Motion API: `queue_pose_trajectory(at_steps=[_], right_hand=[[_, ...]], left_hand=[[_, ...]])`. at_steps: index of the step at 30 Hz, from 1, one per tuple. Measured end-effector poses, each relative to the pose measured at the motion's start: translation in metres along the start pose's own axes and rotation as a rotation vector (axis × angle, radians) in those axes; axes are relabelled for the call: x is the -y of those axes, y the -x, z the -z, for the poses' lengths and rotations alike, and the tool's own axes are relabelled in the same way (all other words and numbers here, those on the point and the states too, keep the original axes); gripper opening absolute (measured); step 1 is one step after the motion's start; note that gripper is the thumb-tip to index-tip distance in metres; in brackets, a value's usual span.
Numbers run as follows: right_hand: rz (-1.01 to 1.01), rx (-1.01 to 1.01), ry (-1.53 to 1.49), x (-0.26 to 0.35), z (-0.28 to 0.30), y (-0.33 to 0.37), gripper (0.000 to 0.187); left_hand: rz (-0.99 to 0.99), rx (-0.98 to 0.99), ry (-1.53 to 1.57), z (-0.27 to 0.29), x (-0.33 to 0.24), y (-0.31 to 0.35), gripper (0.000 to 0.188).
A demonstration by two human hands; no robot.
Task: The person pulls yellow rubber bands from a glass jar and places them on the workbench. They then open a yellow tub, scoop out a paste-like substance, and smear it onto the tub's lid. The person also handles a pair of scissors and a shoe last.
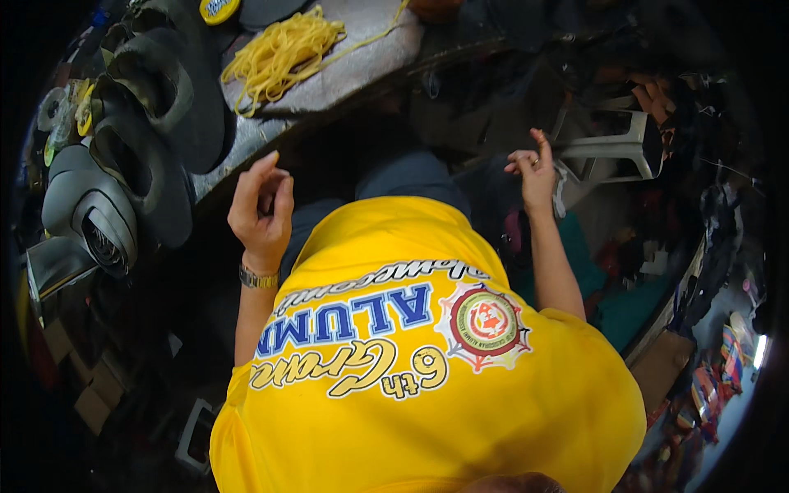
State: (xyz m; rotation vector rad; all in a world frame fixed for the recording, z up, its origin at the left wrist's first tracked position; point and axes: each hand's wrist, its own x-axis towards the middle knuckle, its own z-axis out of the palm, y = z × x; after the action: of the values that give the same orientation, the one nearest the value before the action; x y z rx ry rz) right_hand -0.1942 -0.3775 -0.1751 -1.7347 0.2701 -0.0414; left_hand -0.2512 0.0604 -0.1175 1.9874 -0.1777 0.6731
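Observation:
My left hand (pixel 263 209), with a gold watch (pixel 260 278) at the wrist, is raised beside the near edge of the worktable (pixel 353 70). Its fingers curve loosely, thumb apart from them, and I see nothing in it. Further right, my right hand (pixel 536 177) is up in the air; the index finger points away from me and the other fingers bend. A ring shows on it, and no held object is visible. On the table lies a tangled heap of yellow flat cord (pixel 283 53), one strand trailing to the right. Black slippers (pixel 148 148) stand left of my left hand.
A grey rolled sheet (pixel 94 214) lies at the table's left end, near a yellow round lid (pixel 219 8). A pale plastic stool (pixel 612 148) stands beyond my right hand. Cardboard (pixel 99 394) lies low on the left; colourful scraps (pixel 715 378) are at far right.

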Motion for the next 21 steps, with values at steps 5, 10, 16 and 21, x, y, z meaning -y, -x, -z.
queue_pose_trajectory(at_steps=[5,10,16,21], right_hand=[[-0.041,0.051,0.05,-0.013,-0.017,-0.004,0.056],[-0.089,0.11,0.058,-0.014,-0.019,0.001,0.054],[-0.117,0.036,0.02,-0.019,-0.015,0.004,0.055],[-0.005,0.06,0.015,-0.018,-0.016,-0.021,0.058]], left_hand=[[0.094,-0.009,-0.018,-0.001,-0.002,0.003,0.038],[0.058,-0.017,-0.001,-0.007,0.003,0.002,0.039],[0.041,0.054,0.024,-0.022,0.004,-0.016,0.04],[-0.023,0.114,0.041,-0.037,-0.003,-0.035,0.04]])
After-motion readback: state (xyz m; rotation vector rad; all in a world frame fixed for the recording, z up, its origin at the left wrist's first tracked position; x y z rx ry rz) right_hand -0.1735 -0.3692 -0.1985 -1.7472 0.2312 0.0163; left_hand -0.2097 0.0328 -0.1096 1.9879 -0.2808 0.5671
